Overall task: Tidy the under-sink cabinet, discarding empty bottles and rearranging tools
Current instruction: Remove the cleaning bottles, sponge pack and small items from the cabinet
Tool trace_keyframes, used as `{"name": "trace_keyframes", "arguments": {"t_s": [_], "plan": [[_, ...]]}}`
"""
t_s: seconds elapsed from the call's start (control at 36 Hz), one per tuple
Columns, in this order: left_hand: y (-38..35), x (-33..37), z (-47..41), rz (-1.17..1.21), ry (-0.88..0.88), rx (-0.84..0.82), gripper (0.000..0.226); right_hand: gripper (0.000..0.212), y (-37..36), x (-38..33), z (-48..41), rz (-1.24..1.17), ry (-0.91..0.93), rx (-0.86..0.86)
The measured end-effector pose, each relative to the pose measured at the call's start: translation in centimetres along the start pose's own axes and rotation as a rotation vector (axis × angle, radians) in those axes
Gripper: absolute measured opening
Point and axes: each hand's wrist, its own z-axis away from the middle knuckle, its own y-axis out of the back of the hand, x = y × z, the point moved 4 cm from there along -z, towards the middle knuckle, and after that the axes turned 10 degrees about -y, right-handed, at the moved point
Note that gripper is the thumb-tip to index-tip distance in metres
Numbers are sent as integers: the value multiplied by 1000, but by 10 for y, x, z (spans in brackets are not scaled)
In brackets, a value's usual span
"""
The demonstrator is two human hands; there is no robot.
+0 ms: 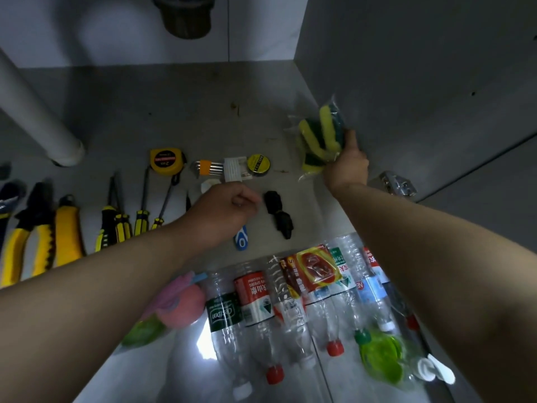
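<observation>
- The empty bottles (261,301) lie in a row at the front.
- The left hand (223,210) reaches in beside the row of tools (69,228). Its fingers are curled in. I cannot tell if it holds anything.
- The right hand (347,167) reaches farther. Its fingers squeeze a bag of sponges (319,138) by the cabinet wall (406,82).

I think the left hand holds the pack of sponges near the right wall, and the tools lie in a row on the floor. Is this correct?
No. In the head view it is the right hand that holds the sponges near the right wall; the left hand is near the hex keys. The tools do lie in a row.
</observation>
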Motion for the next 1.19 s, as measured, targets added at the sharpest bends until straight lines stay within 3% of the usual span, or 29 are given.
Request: {"name": "trace_keyframes", "arguments": {"t_s": [0.22, 0.36, 0.61, 0.81, 1.03, 1.19], "plan": [[-9, 22, 10, 13, 23, 49, 17, 71, 27, 5, 33, -193, -44, -56], [-20, 32, 23, 29, 30, 63, 17, 63, 33, 8, 52, -47, 72, -79], [-14, 27, 42, 72, 47, 82, 16, 87, 7, 23, 83, -32, 28, -104], [-12, 20, 40, 80, 79, 83, 17, 73, 24, 27, 64, -146, -114, -9], [-18, 43, 36, 76, 84, 47, 15, 64, 74, 7, 74, -481, -165, -1], [-21, 91, 54, 435, 144, -84, 72, 50, 106, -20, 123, -893, -216, -371]]}}
